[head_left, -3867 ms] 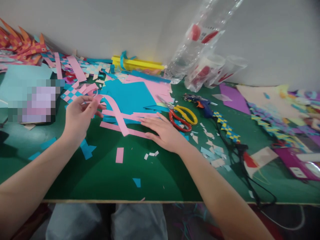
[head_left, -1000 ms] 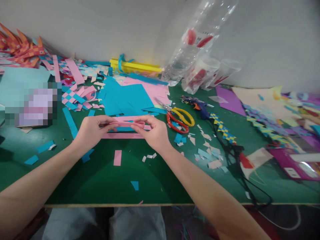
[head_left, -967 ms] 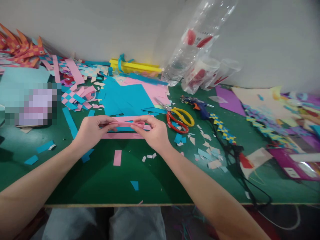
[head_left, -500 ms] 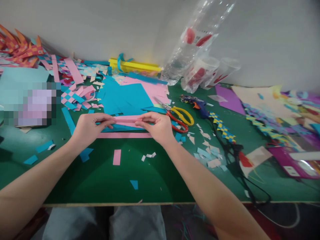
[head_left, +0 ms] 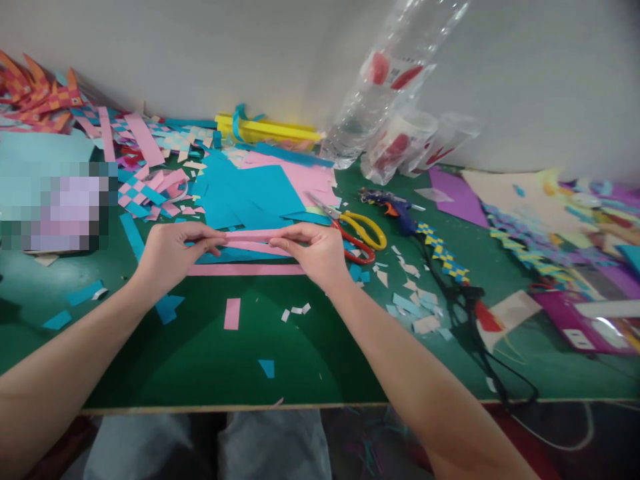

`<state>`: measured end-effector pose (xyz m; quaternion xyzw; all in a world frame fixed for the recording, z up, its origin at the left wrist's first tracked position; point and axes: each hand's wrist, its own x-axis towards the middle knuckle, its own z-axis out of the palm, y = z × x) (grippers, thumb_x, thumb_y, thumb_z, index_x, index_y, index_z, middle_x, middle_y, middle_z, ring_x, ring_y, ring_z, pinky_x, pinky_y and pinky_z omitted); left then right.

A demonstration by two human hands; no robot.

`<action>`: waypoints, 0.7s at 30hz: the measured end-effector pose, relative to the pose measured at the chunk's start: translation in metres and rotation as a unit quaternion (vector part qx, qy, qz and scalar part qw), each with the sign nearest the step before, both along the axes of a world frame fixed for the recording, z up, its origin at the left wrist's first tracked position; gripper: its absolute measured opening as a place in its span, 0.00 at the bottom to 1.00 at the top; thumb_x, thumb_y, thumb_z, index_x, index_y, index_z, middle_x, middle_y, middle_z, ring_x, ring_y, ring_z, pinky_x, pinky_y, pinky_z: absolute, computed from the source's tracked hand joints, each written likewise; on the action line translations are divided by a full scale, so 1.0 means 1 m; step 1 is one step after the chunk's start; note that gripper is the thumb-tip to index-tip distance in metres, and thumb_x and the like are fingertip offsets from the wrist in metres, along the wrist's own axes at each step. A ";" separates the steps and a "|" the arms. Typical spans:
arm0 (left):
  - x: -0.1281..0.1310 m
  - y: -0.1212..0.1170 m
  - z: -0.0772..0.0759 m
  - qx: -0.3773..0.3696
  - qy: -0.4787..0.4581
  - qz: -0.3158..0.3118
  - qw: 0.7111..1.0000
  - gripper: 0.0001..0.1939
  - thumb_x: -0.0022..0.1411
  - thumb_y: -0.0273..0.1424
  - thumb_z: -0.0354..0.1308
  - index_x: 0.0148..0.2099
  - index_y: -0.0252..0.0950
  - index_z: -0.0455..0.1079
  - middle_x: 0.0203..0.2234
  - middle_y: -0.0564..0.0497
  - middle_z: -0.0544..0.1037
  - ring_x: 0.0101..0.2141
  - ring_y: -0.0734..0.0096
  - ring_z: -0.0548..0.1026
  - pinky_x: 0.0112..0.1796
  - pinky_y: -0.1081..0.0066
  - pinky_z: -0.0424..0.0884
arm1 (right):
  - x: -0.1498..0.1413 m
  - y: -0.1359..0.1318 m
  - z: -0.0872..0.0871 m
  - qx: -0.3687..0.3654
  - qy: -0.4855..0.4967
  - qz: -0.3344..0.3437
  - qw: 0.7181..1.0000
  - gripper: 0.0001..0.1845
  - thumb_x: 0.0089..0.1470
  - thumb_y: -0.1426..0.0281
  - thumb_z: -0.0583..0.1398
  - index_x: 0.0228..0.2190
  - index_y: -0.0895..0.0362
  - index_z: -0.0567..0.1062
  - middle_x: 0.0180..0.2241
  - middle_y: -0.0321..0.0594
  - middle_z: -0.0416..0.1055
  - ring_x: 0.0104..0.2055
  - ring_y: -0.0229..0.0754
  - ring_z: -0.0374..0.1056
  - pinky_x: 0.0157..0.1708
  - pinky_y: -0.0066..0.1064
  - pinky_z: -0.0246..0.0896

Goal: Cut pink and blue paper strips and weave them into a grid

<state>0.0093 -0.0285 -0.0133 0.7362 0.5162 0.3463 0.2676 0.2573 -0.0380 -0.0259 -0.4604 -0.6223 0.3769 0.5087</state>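
Between my two hands a pink paper strip (head_left: pixel 253 236) is stretched sideways above the table, folded lengthwise. My left hand (head_left: pixel 175 257) pinches its left end between thumb and fingers, and my right hand (head_left: pixel 315 253) pinches the right end. Just below lies another long pink strip (head_left: pixel 245 270), flat on the green table (head_left: pixel 210 363). Blue paper sheets (head_left: pixel 250 193) lie directly beyond my hands. Scissors (head_left: pixel 363 231) with yellow and red handles rest close to the right of my right hand. A small pink paper piece (head_left: pixel 232 314) lies nearer to me.
A glue gun (head_left: pixel 387 203) with a black cord lies right of the scissors. Plastic cups (head_left: pixel 400 143) lean against the wall. Woven paper strips (head_left: pixel 145 193) crowd the left, beside a blurred-out object (head_left: pixel 70 207). Paper scraps (head_left: pixel 415 310) and a magenta case (head_left: pixel 575 323) lie at right.
The folded pink strip has opened somewhat, and a gap now shows between its two layers. Both hands stay pinched at its ends. The whole view has shifted very slightly.
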 end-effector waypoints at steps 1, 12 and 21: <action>0.000 0.000 0.000 -0.001 0.001 0.002 1.000 0.10 0.62 0.40 0.59 0.40 0.45 0.81 0.26 0.51 0.82 0.26 0.66 0.77 0.25 0.72 0.66 | 0.000 0.000 0.000 0.004 -0.003 -0.001 1.000 0.09 0.46 0.60 0.69 0.27 0.52 0.82 0.27 0.36 0.80 0.32 0.43 0.78 0.36 0.36 0.78; 0.004 0.006 -0.008 0.118 0.081 -0.009 0.990 0.26 0.66 0.38 0.54 0.64 0.40 0.59 0.52 0.43 0.75 0.49 0.57 0.74 0.50 0.58 0.68 | 0.014 0.019 -0.016 0.012 -0.061 -0.150 0.987 0.12 0.52 0.60 0.64 0.35 0.56 0.76 0.26 0.37 0.78 0.20 0.38 0.70 0.25 0.33 0.70; 0.004 0.008 -0.015 0.179 0.301 -0.083 0.933 0.12 0.70 0.35 0.49 0.45 0.41 0.74 0.50 0.45 0.76 0.55 0.54 0.68 0.55 0.53 0.58 | 0.014 0.017 -0.016 0.245 -0.314 -0.176 0.900 0.14 0.61 0.66 0.55 0.47 0.55 0.69 0.42 0.46 0.75 0.46 0.49 0.71 0.47 0.46 0.66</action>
